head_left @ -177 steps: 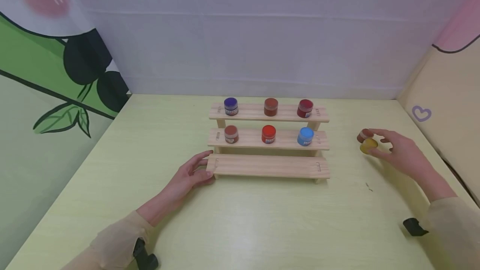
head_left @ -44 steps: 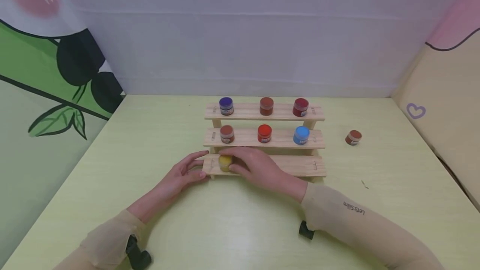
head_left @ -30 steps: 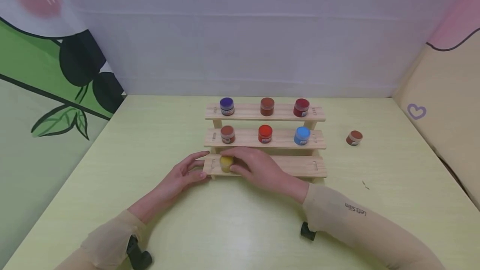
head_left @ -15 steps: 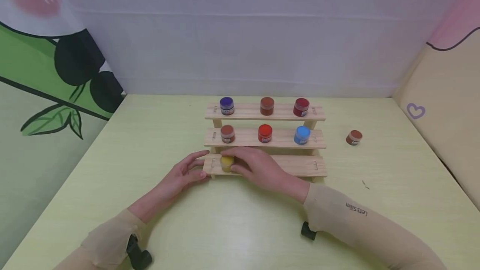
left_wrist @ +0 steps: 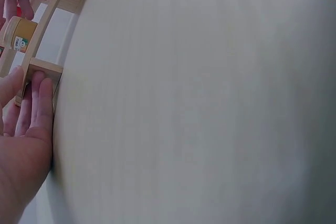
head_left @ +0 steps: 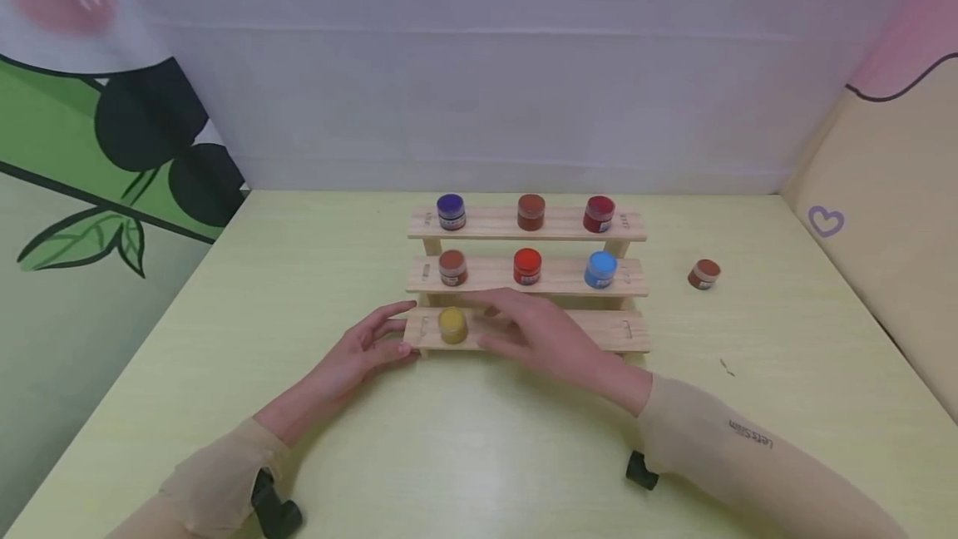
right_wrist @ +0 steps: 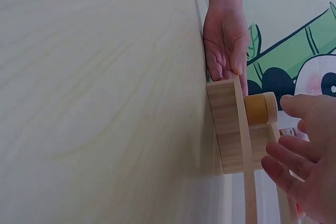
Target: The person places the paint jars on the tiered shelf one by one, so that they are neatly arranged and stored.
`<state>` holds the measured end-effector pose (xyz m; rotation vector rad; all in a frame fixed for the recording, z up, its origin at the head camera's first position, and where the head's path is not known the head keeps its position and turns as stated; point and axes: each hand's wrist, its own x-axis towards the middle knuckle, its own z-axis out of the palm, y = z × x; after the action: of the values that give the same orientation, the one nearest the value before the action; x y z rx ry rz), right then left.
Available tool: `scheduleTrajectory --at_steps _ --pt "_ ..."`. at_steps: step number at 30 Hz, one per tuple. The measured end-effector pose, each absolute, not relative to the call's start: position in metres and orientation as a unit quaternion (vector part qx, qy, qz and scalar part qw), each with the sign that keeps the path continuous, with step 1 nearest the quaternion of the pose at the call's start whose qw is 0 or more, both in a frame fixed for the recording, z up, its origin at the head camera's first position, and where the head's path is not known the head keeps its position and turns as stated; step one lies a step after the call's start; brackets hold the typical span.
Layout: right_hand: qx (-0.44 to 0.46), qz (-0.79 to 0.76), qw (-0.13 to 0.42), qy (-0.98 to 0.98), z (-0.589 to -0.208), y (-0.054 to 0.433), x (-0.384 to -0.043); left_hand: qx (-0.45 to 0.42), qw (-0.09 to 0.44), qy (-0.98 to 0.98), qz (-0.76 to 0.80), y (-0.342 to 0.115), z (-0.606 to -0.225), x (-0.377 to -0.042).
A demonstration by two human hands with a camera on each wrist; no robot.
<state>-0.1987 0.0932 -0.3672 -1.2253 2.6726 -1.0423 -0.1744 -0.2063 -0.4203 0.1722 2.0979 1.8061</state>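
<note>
A three-tier wooden display rack (head_left: pixel 539 333) stands on the table. My left hand (head_left: pixel 362 356) holds the left end of its lowest step, thumb on the board's edge and fingers against the end support in the left wrist view. A yellow paint jar (head_left: pixel 452 326) stands upright near that end of the lowest step. Just right of the jar is my right hand (head_left: pixel 550 339), its fingers parted and holding nothing; a small gap separates it from the jar. In the right wrist view the jar (right_wrist: pixel 257 108) stands apart from the fingers (right_wrist: pixel 294 156).
The middle step bears a brown jar (head_left: pixel 452 268), a red jar (head_left: pixel 527 266) and a light blue jar (head_left: pixel 601 269). On the top step are dark blue (head_left: pixel 451 212), red-brown (head_left: pixel 531 212) and dark red (head_left: pixel 599 214) jars. Another brown jar (head_left: pixel 704 274) stands on the table at right.
The yellow jar came from the table at right to the lowest step in my right hand. Over the last half second that hand has let go and drawn right. The left hand keeps its place.
</note>
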Motion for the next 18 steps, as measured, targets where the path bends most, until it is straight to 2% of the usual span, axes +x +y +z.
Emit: scheduleTrajectory --at_steps 7,18 --pt "-0.393 -0.350 -0.037 0.850 -0.356 0.117 -0.191 0.055 0.184 0.744 0.640 -0.206 -0.418 -0.173" --pt "-0.406 -0.356 -0.191 0.819 -0.335 0.161 -0.184 0.062 0.184 0.737 0.647 -0.207 -0.417 -0.171"
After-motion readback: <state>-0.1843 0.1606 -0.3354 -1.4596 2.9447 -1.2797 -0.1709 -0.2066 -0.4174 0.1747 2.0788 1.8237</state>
